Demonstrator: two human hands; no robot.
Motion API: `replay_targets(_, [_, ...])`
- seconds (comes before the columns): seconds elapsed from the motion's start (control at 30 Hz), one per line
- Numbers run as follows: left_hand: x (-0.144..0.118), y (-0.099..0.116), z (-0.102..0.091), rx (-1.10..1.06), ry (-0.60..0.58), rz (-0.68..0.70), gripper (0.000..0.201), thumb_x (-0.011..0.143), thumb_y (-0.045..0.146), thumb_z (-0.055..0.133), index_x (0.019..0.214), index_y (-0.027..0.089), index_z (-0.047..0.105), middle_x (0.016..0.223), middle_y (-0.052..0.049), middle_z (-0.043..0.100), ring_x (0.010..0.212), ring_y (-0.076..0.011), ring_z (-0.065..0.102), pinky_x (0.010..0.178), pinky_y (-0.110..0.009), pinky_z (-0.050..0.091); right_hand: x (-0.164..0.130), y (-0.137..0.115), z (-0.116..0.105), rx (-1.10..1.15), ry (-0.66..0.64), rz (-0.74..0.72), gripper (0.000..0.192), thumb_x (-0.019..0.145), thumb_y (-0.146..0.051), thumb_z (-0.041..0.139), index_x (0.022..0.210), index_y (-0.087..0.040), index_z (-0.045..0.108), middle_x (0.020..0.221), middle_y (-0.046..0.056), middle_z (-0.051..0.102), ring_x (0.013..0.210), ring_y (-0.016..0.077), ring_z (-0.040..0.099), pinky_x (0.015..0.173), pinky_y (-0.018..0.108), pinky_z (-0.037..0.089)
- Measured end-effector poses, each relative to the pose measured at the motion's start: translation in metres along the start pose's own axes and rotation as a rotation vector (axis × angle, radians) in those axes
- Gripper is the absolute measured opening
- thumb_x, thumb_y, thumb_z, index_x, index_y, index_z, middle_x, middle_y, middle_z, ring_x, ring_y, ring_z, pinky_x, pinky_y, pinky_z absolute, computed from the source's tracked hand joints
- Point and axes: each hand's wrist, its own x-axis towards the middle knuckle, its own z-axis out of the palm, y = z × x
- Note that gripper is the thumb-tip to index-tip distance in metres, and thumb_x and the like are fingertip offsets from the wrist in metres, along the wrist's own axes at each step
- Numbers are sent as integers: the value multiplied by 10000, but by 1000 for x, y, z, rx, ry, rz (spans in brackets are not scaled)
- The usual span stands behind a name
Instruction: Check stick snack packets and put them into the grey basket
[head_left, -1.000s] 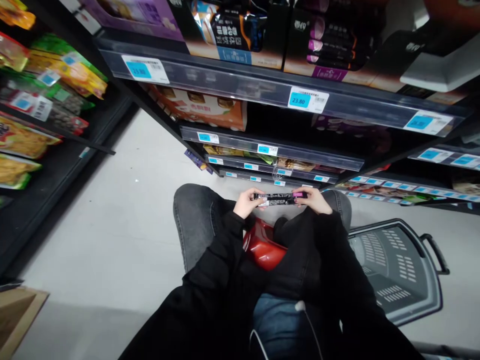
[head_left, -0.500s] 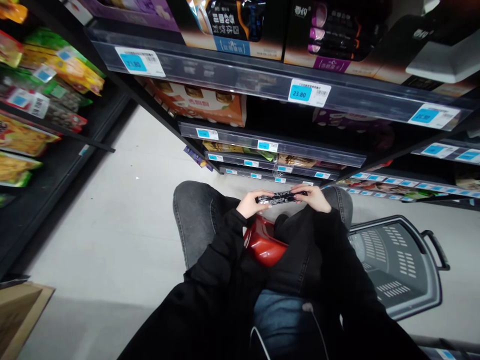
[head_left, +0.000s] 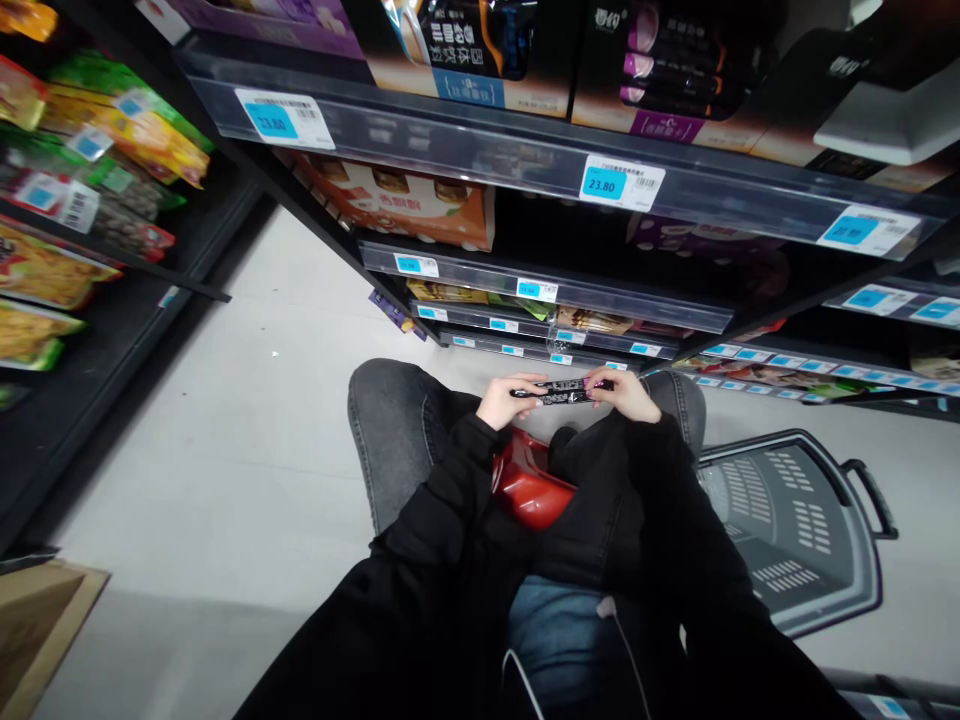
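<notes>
A slim black stick sachet (head_left: 562, 391) with white print and a purple patch near its right end is held level above my lap. It may be two sachets side by side; I cannot tell. My left hand (head_left: 501, 403) pinches the left end between thumb and fingers. At the other end, my right hand (head_left: 627, 393) grips it the same way, covering part of the purple. Below the hands, between my legs, is a glossy red object (head_left: 534, 490), partly hidden by my clothes.
Ahead stands a shelf (head_left: 465, 130) with boxed drink sachets and price tags. A grey shopping basket (head_left: 810, 540) is on the floor at my right. Bagged snacks (head_left: 127, 130) fill the left rack, and a cardboard box (head_left: 56, 620) lies at the lower left.
The sachet has turned a little in my fingers, so the purple part near the right hand now shows. Both hands stay in nearly the same place.
</notes>
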Motion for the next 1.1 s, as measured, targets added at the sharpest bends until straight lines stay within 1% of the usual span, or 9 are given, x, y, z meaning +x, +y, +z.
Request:
replay_targets(0.17, [0, 0, 0, -42, 30, -22, 206, 576, 224, 710, 753, 118, 710, 1133, -118, 601, 432, -28, 513, 382, -189, 441, 0, 0, -1, 54, 36, 70, 151, 554, -270, 744, 664, -188, 681, 763, 25, 644, 578, 125, 575, 544, 292, 537])
replay_targets(0.33, [-1, 0, -2, -70, 6, 4, 206, 594, 245, 710, 756, 119, 715, 1207, -136, 555, 426, -21, 509, 372, -189, 442, -1, 0, 0, 172, 51, 102, 171, 540, -298, 751, 651, -183, 691, 785, 38, 661, 669, 152, 597, 583, 295, 526])
replay_targets(0.47, [-3, 5, 2, -73, -36, 41, 236, 609, 291, 709, 773, 122, 716, 1272, -143, 501, 449, -38, 540, 394, -204, 466, 1, 3, 3, 98, 160, 107, 223, 526, -346, 753, 519, -166, 621, 719, 44, 657, 643, 156, 589, 577, 296, 491])
replay_targets(0.6, [-3, 5, 9, -60, 81, -2, 252, 619, 332, 701, 692, 91, 688, 1195, -158, 559, 386, -23, 502, 351, -198, 434, 3, 4, 9, -46, 223, 62, 313, 487, -320, 771, 489, -175, 494, 589, -5, 596, 544, 125, 538, 540, 274, 439])
replay_targets(0.77, [2, -2, 12, -189, 264, -66, 345, 526, 309, 763, 567, 97, 493, 1110, -160, 602, 397, -49, 539, 349, -194, 435, 6, 5, 12, -42, 248, 36, 354, 508, -326, 745, 567, -187, 425, 694, -3, 592, 555, 113, 511, 542, 269, 420])
replay_targets(0.87, [5, -5, 10, -303, 291, -139, 426, 466, 221, 799, 711, 134, 462, 1041, -117, 626, 462, -95, 594, 383, -215, 475, 7, 6, 13, -62, 281, -13, 343, 521, -313, 729, 602, -193, 418, 732, 1, 592, 636, 132, 530, 620, 293, 437])
replay_targets(0.93, [7, -6, 8, -355, 255, -243, 471, 476, 155, 795, 829, 145, 484, 882, -71, 656, 490, -112, 607, 426, -228, 503, 6, 5, 13, -82, 285, -43, 333, 531, -291, 720, 612, -194, 412, 741, -2, 594, 691, 144, 544, 682, 313, 437])
replay_targets(1.03, [9, -8, 5, -397, 168, -402, 364, 563, 90, 741, 872, 98, 548, 643, -35, 630, 489, -108, 600, 504, -230, 528, 5, 1, 14, -105, 272, -76, 303, 551, -250, 700, 618, -194, 411, 746, -3, 601, 738, 153, 558, 754, 336, 423])
replay_targets(1.1, [9, -10, 2, -427, 128, -456, 286, 600, 71, 709, 861, 72, 590, 617, -51, 629, 498, -110, 603, 536, -229, 533, 4, -2, 15, -113, 262, -92, 281, 565, -232, 685, 623, -193, 413, 756, 0, 608, 753, 156, 565, 773, 343, 418])
